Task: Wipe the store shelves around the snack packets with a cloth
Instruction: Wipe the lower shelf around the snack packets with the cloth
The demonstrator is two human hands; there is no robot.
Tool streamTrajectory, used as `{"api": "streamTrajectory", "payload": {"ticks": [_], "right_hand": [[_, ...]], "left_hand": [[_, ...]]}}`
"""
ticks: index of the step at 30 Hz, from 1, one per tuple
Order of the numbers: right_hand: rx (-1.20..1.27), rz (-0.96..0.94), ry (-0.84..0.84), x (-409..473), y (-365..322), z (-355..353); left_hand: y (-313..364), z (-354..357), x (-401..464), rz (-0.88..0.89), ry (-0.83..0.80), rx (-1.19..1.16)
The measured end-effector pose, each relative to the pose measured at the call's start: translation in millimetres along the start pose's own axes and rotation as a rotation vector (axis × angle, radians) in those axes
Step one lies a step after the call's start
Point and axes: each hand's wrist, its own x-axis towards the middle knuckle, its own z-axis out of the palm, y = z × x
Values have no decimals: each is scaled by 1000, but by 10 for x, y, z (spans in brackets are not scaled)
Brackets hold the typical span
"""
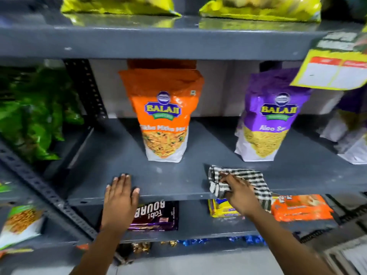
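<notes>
While the right hand (237,192) bunches the checked cloth (241,180) on the near edge of the grey shelf (168,175), just in front of the purple packet (267,120), the left hand (120,192) lies open and flat at the shelf's near lip, left of the orange packet (164,116). Wiping of the front strip looks under way; next the cloth should sweep leftward between both packets without knocking them.

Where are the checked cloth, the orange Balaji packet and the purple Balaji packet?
checked cloth (246,176), head view, on the striped fabric just above the right hand.
orange Balaji packet (163,116), head view, on its front near the logo.
purple Balaji packet (272,120), head view, on its front just below the logo.
</notes>
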Motion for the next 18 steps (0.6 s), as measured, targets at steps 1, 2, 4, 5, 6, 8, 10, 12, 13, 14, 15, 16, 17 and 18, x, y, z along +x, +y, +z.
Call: {"api": "streamTrajectory", "payload": {"ticks": [1,2,4,5,6,8,10,12,13,14,15,16,17,18], "right_hand": [[-7,-13,-8,14,-132,74],[-11,-26,-22,29,-261,147],[-20,-52,-44,57,-500,282],[-21,-65,-57,74,-625,354],[-24,-76,-71,87,-756,421],[-32,-110,-100,106,-994,553],[-62,-161,-139,122,-1244,684],[-112,-203,-202,155,-1475,799],[-141,-228,-229,180,-1568,855],[-170,-255,-255,207,-1665,905],[-190,-283,-281,234,-1758,957],[-207,-314,-308,246,-1845,1002],[-221,-344,-336,241,-1928,1041],[-229,-380,-351,224,-1999,1074]], "left_hand": [[-206,-72,32,-51,7,8],[-390,-140,57,-102,11,16],[-645,-219,93,-171,4,22],[-726,-227,105,-174,-3,28],[-775,-218,112,-159,-6,34],[-788,-192,116,-135,6,23],[-792,-172,122,-132,2,5],[-819,-160,134,-125,1,5],[-831,-147,142,-117,7,4],[-841,-138,144,-111,13,0],[-849,-133,145,-108,19,-2],[-851,-126,147,-104,30,-4],[-848,-129,149,-100,39,-7],[-845,-140,149,-99,37,-10]]}}
